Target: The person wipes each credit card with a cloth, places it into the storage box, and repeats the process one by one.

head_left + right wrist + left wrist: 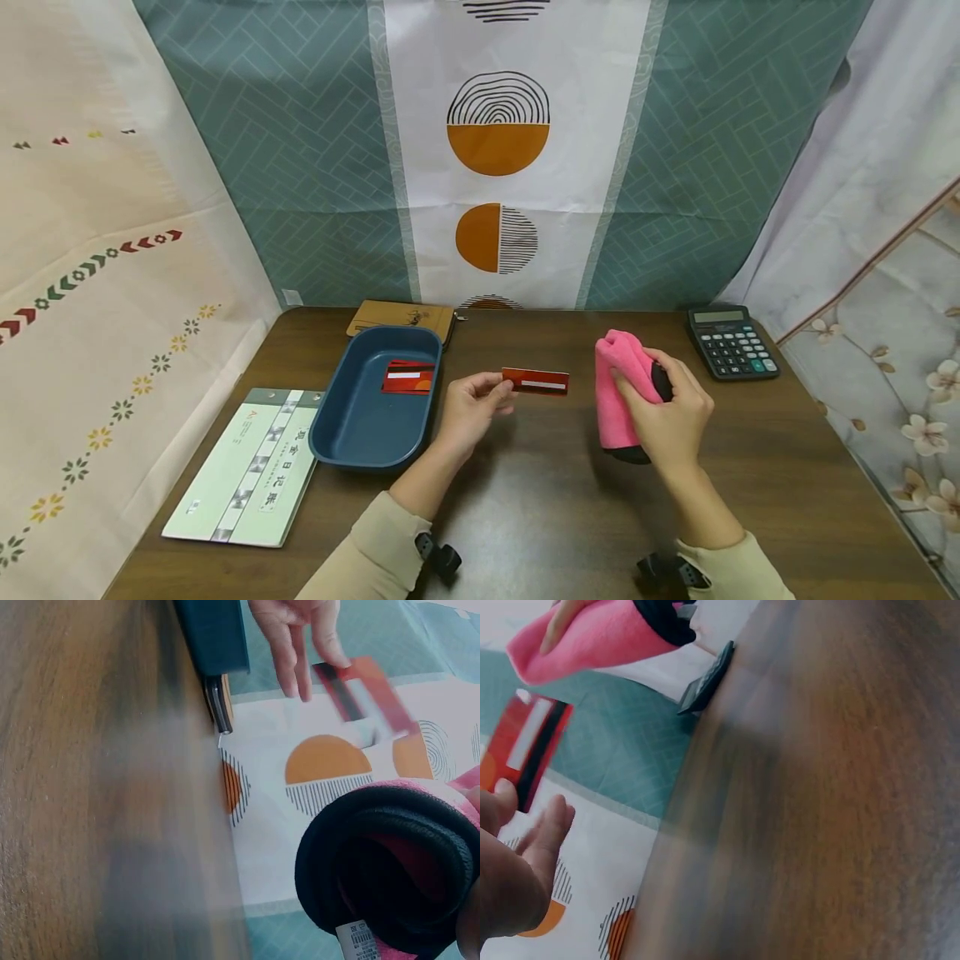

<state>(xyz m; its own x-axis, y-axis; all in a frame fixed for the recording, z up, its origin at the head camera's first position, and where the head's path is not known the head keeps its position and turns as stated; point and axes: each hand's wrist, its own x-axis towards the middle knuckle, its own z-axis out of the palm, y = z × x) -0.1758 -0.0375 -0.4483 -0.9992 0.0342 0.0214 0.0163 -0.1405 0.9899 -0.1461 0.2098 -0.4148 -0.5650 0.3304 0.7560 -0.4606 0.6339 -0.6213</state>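
Observation:
My left hand (474,408) pinches a red bank card (535,382) between thumb and fingers, above the table. The card's black stripe and white signature strip show in the left wrist view. On the right, my right hand (673,408) grips a rolled pink cloth (621,392) with black edging, fingers and thumb around it. Seen from the right wrist, its end is a dark spiral with a white label (358,941). The card is a short distance left of the cloth, not touching it. Left of my left hand, red cards (407,377) lie in a blue tray (330,446).
A brown notebook (401,316) sits behind the tray, and a pale green account book (247,467) lies to its left. A black calculator (733,343) is at the back right of the wooden table (540,517). Patterned curtains (517,208) hang around the table.

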